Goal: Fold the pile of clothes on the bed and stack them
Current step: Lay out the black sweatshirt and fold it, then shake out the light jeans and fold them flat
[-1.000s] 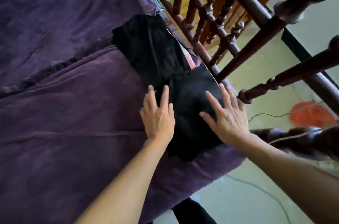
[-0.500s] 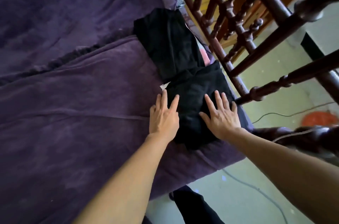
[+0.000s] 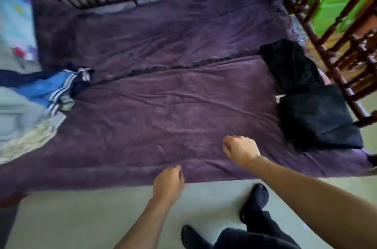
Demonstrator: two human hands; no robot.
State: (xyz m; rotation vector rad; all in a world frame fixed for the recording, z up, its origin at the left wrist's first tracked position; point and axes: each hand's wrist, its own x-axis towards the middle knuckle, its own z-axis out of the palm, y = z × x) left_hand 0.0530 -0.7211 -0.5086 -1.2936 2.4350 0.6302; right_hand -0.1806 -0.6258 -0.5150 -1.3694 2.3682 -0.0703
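Both hands empty, the left hand (image 3: 169, 179) and right hand (image 3: 240, 149) hang loosely curled over the bedspread's (image 3: 163, 118) near edge, seemingly freed for the unfolded pile (image 3: 47, 89) far left, with the folded black garments (image 3: 318, 120) parked beside the railing (image 3: 334, 48).

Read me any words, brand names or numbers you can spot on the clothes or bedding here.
No text can be read anywhere.
On the folded black clothes, a white tag: too small and blurred.
On the blue striped garment: white stripes only, no lettering.
On the printed cloth, far left: blurred colour patches.
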